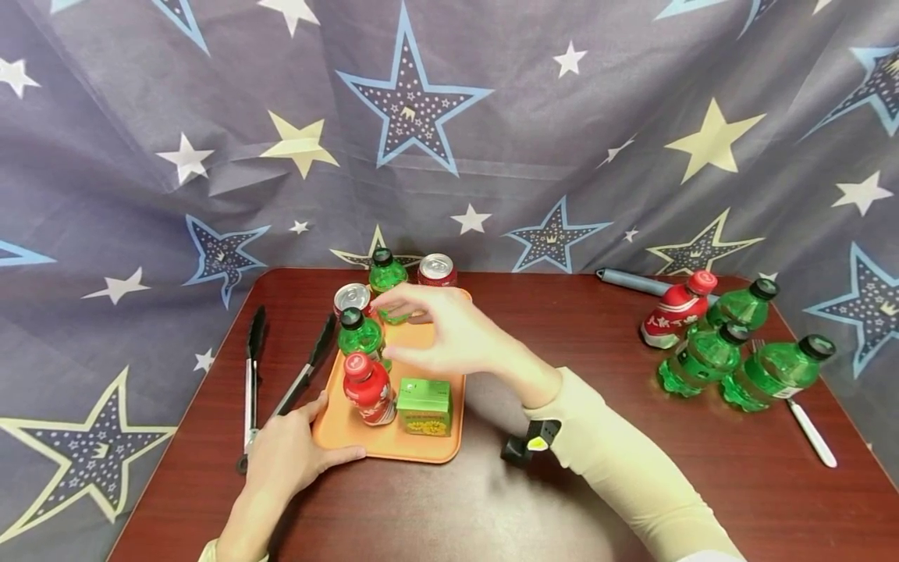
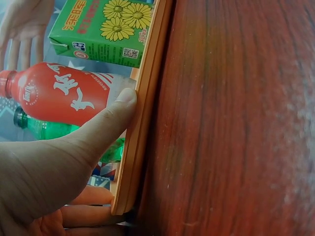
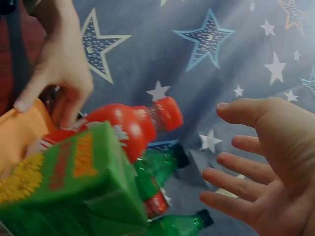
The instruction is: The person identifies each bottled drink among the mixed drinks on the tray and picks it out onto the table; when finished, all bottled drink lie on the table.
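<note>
An orange tray [image 1: 421, 450] lies on the table. My left hand [image 1: 284, 449] grips its near left corner, with the thumb along the front rim and the fingers at the left side. On the tray stand a red bottle [image 1: 367, 394], a green drink carton [image 1: 424, 407], two green bottles with black caps, one near [image 1: 360, 337] and one far [image 1: 387, 273], and two cans, a left one [image 1: 351, 297] and a back one [image 1: 437, 269]. My right hand [image 1: 449, 332] hovers over the tray, fingers spread; in the right wrist view it holds nothing.
Tongs [image 1: 251, 375] lie open left of the tray. At the right are another red bottle [image 1: 676, 312], several green bottles [image 1: 705, 359], a grey-blue stick [image 1: 632, 282] and a white-handled fork [image 1: 811, 433]. A small black object [image 1: 516, 449] sits right of the tray. A star-patterned cloth [image 1: 492, 156] hangs behind.
</note>
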Demonstrator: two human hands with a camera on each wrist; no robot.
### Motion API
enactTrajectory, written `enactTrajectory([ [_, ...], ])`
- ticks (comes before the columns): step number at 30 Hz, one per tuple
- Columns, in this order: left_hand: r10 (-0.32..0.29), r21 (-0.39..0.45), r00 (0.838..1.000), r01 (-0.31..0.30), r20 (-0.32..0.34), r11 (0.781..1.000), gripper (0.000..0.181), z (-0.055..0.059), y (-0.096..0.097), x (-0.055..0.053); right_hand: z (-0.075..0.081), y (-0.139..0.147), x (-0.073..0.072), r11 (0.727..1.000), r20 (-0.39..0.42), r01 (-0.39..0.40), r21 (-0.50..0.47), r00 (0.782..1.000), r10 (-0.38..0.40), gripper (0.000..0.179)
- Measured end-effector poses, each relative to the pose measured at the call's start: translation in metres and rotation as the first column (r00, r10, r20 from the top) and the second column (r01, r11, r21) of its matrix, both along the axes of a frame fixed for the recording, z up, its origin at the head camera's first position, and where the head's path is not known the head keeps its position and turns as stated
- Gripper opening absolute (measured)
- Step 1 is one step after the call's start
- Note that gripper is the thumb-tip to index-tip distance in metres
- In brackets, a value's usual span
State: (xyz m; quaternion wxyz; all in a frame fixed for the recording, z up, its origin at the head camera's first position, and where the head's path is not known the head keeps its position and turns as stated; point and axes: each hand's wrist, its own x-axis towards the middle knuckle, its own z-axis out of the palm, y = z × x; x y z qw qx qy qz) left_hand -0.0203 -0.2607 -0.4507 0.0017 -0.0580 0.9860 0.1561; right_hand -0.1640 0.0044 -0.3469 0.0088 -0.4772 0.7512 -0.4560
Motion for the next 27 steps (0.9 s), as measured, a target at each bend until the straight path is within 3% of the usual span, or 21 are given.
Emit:
enactTrajectory([
  [11,-0.011,0.006,1.0,0.011,0.001,1.0,0.121,0.003,0.003,-0.002,-0.013,-0.022,0.01,0.992,0.039,-0.084,0.095,0.996,0.081,0.055],
  [27,-0.019,0.009,0.999,0.019,-0.026,1.0,0.117,0.003,0.001,0.001,-0.027,-0.038,0.013,0.967,-0.074,-0.083,0.241,0.992,0.103,0.054],
])
